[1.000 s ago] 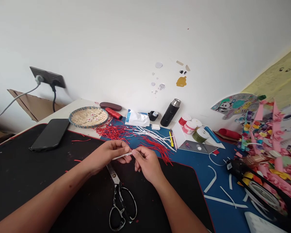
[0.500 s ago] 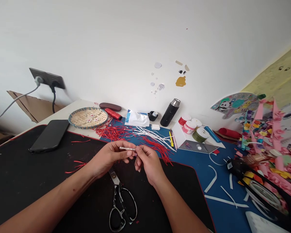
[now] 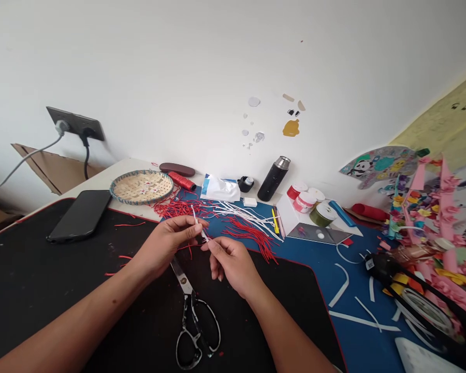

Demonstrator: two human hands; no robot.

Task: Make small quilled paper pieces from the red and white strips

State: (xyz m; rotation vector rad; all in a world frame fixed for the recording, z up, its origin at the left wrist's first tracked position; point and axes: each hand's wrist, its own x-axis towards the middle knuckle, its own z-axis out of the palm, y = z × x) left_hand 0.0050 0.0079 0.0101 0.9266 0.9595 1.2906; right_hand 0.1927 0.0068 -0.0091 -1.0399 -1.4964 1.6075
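- The left hand [image 3: 166,242] is closed, pinching a thin white strip [image 3: 196,217] that tilts steeply above the black mat [image 3: 31,280].
- The right hand [image 3: 230,260] pinches the strip's lower end with its fingertips.
- Scissors [image 3: 194,317] lie on the surface just below both hands.

- Left hand [image 3: 166,243]: bare, with slim fingers [image 3: 190,224].
- Left forearm [image 3: 81,321]: bare skin from the wrist to the picture's edge, long and lean.
- Right hand [image 3: 229,261]: bare, with the knuckles and tendons plain on its back.
- Right forearm [image 3: 283,336]: bare from the wrist to the picture's edge.
- Nails: too small to tell.
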